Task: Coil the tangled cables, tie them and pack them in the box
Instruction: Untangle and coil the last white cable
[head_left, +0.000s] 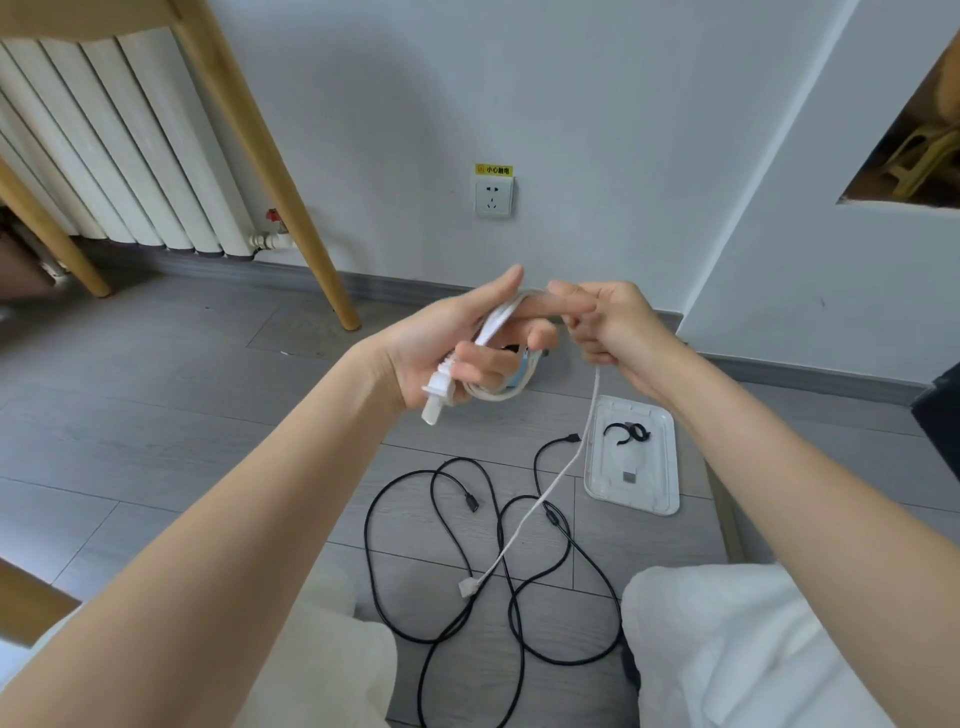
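My left hand holds a small coil of white cable with its plug end sticking out below the palm. My right hand pinches the same cable just beside the left fingers. From there the loose white strand hangs down to the floor and ends in a white connector. Black cables lie tangled on the grey floor between my knees. A white tray-like box lid sits on the floor to the right, with black cable ties in it. A box, mostly hidden, shows behind my left hand.
A wooden table leg slants down at the left, in front of a white radiator. A wall socket is straight ahead. A white wall corner rises at the right. My knees in white trousers frame the cables.
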